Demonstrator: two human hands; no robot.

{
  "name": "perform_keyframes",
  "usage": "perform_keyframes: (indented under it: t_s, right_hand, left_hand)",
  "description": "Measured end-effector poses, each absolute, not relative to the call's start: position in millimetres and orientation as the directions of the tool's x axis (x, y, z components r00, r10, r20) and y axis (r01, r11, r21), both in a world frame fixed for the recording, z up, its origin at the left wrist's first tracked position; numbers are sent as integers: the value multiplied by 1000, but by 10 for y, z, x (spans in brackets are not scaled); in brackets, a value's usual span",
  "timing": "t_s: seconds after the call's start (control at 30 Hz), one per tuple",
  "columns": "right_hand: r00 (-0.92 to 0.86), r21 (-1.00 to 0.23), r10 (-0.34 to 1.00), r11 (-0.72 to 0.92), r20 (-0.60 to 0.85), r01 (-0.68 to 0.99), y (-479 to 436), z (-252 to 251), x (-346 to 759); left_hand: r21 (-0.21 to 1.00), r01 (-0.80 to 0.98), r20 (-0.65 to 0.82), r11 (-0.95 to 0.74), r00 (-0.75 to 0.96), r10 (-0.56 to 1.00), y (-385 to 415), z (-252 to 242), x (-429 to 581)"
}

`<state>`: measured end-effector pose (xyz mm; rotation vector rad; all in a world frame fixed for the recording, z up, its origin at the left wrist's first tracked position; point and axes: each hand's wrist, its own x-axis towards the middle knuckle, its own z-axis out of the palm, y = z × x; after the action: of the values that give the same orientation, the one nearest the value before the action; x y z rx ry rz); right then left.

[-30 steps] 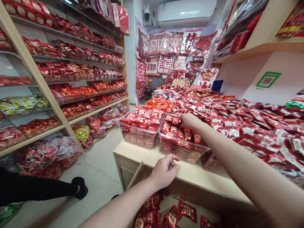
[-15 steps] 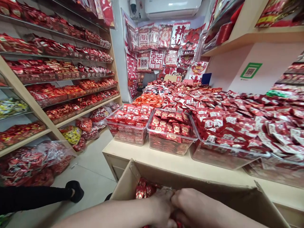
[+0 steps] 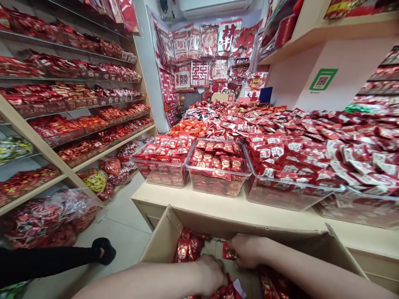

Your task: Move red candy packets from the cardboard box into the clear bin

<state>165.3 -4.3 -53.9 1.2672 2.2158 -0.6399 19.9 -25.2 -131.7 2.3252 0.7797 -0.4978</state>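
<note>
Both my hands are down inside a cardboard box (image 3: 162, 243) that holds red candy packets (image 3: 187, 248). My left hand (image 3: 212, 275) is curled into the packets at the bottom of the box, fingers buried among them. My right hand (image 3: 246, 250) is closed with a small red packet (image 3: 228, 251) pinched at its fingertips. Above the box, on a beige counter (image 3: 199, 205), stands a clear plastic bin (image 3: 216, 168) filled with red packets, between two similar bins.
The counter is heaped with red packets (image 3: 311, 141) to the right. Shelves (image 3: 77, 108) of red goods line the left wall, with bagged goods (image 3: 46, 216) on the floor. A person's leg and black shoe (image 3: 104, 249) reach in from the left.
My right hand has left the clear bin on the counter and my left hand has left the counter edge. Both dropped into the cardboard box, and have since moved apart among the packets.
</note>
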Motion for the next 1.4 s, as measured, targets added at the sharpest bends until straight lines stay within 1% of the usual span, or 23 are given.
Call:
perform_keyframes:
  t_s: [0.07,0.1,0.13,0.17,0.2,0.23,0.3,0.33,0.37,0.43,0.5,0.63,0.8,0.87,0.9,0.97,1.03,1.1,1.17,1.23,1.27,1.33,1.4]
  right_hand:
    - [-443,-154,654,451,-614,879,-58,-454,1638]
    - [-443,-160,659,445,-608,881,-71,-382,1635]
    - [-443,-165,660,441,-606,882,-85,-291,1641]
    - [-455,-185,665,437,-593,880,-99,-185,1659]
    - [-483,-242,671,425,-563,872,-111,-69,1689]
    - [-525,-346,673,396,-520,850,-120,49,1731]
    - [-602,-632,696,273,-390,726,-121,265,1832]
    - [-609,-764,726,183,-319,619,-113,348,1880]
    - [-595,-857,756,90,-273,507,-98,408,1921]
    - [-546,-935,802,-41,-240,352,-55,454,1968]
    - [-488,-948,842,-77,-228,310,-10,422,1968]
    - [-421,-941,888,-36,-186,338,23,329,1896]
    - [-404,-974,901,-75,-158,213,-37,369,1837]
    - [-357,-971,927,-30,-116,239,-57,366,1846]
    - [-323,-956,945,39,-59,290,-61,354,1857]
    - [-285,-854,948,264,143,449,-59,320,1888]
    - [-350,-656,864,503,363,562,-49,286,1921]
    - [-438,-509,773,633,458,584,-37,263,1942]
    - [-474,-476,753,657,457,584,-33,255,1943]
    - [-451,-516,788,615,418,596,-35,253,1923]
    - [-409,-565,822,570,397,596,-37,249,1905]
    - [-282,-734,905,423,318,531,-37,232,1864]
    - [-201,-899,962,247,183,362,-27,198,1828]
  left_hand:
    - [340,567,-531,-750,774,345,-201,-1168,222]
    - [318,539,-530,-780,783,325,-172,-1051,225]
    - [340,532,-513,-776,796,321,-141,-908,220]
    - [404,535,-502,-742,808,310,-107,-745,207]
    - [498,557,-462,-665,819,340,-72,-575,188]
    - [609,559,-406,-563,829,384,-35,-409,164]
    - [847,469,-303,-250,812,499,36,-137,118]
    - [923,374,-257,-94,779,572,69,-47,101]
    - [965,260,-208,16,731,650,99,9,92]
    - [992,62,-124,110,624,771,143,37,94]
    - [992,-50,-71,118,555,829,167,5,114]
    - [967,-186,-58,174,503,862,170,-40,135]
    - [907,-328,-76,265,491,868,156,-19,127]
    - [882,-365,-97,300,481,871,152,-16,134]
    - [870,-375,-109,321,487,866,150,-13,138]
    - [846,-380,-132,373,530,838,147,0,138]
    - [822,-390,-134,415,577,806,144,23,129]
    - [809,-419,-108,411,582,806,141,47,114]
    - [833,-422,-84,357,542,836,145,57,103]
    - [877,-387,-70,286,485,872,155,47,101]
    - [897,-366,-61,248,454,889,162,35,103]
    - [922,-344,-28,179,402,915,172,5,117]
    - [928,-343,-2,144,382,924,171,-25,137]
